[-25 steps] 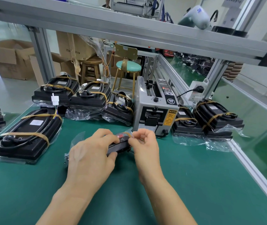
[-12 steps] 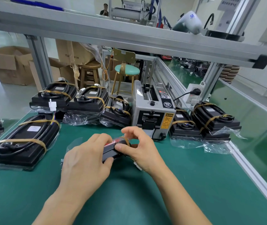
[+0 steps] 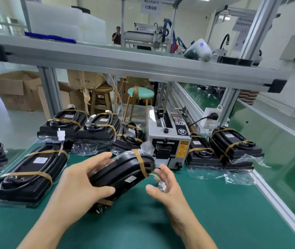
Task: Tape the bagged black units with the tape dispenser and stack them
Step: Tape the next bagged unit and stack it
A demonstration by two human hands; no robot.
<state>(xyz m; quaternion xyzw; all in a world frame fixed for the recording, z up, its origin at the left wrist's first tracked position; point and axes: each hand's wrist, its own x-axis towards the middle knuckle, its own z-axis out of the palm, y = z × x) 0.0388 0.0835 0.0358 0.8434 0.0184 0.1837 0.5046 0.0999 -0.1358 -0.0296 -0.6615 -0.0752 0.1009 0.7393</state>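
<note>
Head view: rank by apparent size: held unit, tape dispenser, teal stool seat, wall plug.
1. Held unit, though nearness to the camera inflates it
2. Tape dispenser, close behind, so the order is unsure
3. Teal stool seat
4. Wall plug

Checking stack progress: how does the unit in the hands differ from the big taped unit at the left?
The held unit is tilted off the mat, gripped by the left hand; the left unit lies flat, untouched. The held unit looks smaller. Both are black, bagged, and banded with brown tape.
</note>
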